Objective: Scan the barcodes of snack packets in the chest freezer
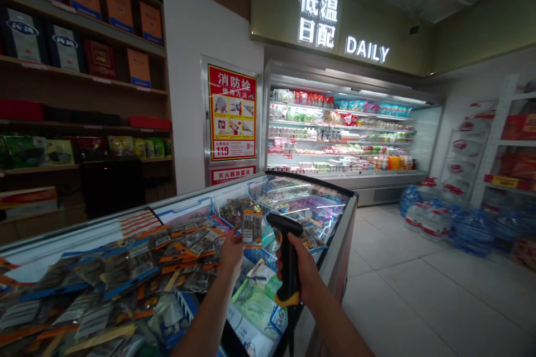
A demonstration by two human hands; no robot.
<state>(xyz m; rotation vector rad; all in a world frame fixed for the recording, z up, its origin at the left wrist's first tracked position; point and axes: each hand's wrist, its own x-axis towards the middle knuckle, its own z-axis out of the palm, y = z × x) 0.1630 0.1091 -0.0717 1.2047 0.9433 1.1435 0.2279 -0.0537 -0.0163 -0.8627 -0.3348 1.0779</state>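
Observation:
My right hand (305, 267) is wrapped round the grip of a black and yellow barcode scanner (288, 259), its head tilted toward the left. In my left hand (232, 251) is a small packet (252, 227) with an orange top edge and a printed label, pinched at its left side. The packet stands upright just left of the scanner head. Below and to the left, many similar flat packets (125, 262) with orange or blue edges lie piled over the glass of a chest freezer (196, 195).
Green bags (255, 301) show inside the freezer. A lit refrigerated display (339, 133) stands behind. Wooden shelves (84, 66) with boxed goods line the left. Large water bottles (473, 234) stand on the tiled floor (402, 290) at right.

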